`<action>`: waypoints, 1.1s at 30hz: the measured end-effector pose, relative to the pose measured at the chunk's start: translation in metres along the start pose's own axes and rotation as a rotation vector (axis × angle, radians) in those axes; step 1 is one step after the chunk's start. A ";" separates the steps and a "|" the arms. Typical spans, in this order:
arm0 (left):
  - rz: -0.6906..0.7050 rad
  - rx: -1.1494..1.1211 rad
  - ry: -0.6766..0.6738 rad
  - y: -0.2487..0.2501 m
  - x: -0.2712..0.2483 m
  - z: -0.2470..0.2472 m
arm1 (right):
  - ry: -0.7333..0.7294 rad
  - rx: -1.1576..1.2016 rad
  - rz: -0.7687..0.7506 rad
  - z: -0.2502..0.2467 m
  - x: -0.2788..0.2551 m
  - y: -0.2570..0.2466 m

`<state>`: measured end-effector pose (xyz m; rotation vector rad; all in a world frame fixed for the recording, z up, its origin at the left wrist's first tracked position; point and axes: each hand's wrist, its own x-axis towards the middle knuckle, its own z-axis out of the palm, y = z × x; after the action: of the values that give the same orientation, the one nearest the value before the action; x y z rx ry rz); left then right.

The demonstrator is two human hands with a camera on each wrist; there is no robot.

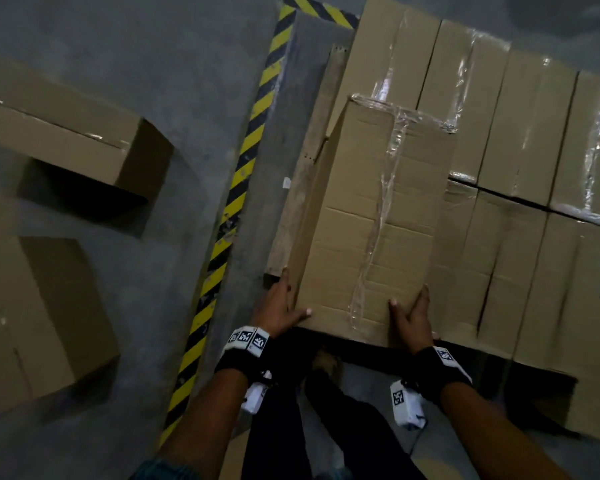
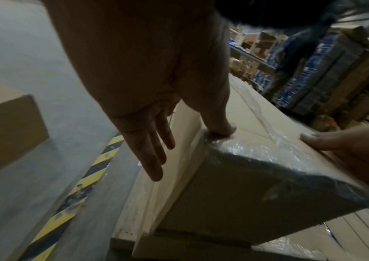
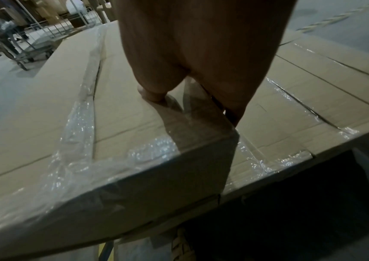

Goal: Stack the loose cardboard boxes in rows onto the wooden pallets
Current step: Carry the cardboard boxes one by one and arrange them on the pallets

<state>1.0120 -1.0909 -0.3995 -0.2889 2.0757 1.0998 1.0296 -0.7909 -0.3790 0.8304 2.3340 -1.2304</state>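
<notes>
A long taped cardboard box [image 1: 371, 220] lies lengthwise over the left part of the wooden pallet [image 1: 291, 209], beside the rows of stacked boxes [image 1: 516, 133]. My left hand [image 1: 284, 306] is at its near left corner: straight fingers [image 2: 154, 159] lie down the side and the thumb presses on top. My right hand [image 1: 413, 313] is at the near right corner, thumb on the top face [image 3: 123, 114], fingers running down the right side next to the neighbouring boxes [image 3: 313, 106]. The box's near end [image 2: 257, 194] overhangs the pallet plank [image 2: 139, 203].
Two loose cardboard boxes [image 1: 66, 133] [image 1: 32, 323] sit on the grey floor to the left. A yellow-and-black hazard stripe [image 1: 243, 161] runs along the pallet's left side. My legs and a foot [image 1: 326, 365] are below the box's end. Shelving [image 2: 313, 70] and a metal cart [image 3: 36, 46] stand far off.
</notes>
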 end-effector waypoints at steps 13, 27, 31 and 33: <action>0.138 -0.094 0.260 -0.015 -0.047 0.053 | -0.094 0.000 -0.062 0.004 -0.054 0.055; 0.125 -0.102 0.316 -0.008 -0.039 0.058 | -0.076 0.191 -0.029 -0.006 -0.048 0.066; 0.164 -0.136 0.357 -0.012 -0.041 0.060 | -0.097 0.197 -0.024 -0.003 -0.048 0.066; 0.165 -0.164 0.356 -0.014 -0.040 0.061 | -0.099 0.204 -0.039 0.002 -0.042 0.074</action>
<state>1.0780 -1.0573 -0.4008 -0.4262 2.3570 1.4051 1.1095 -0.7730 -0.4020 0.7720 2.1818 -1.5099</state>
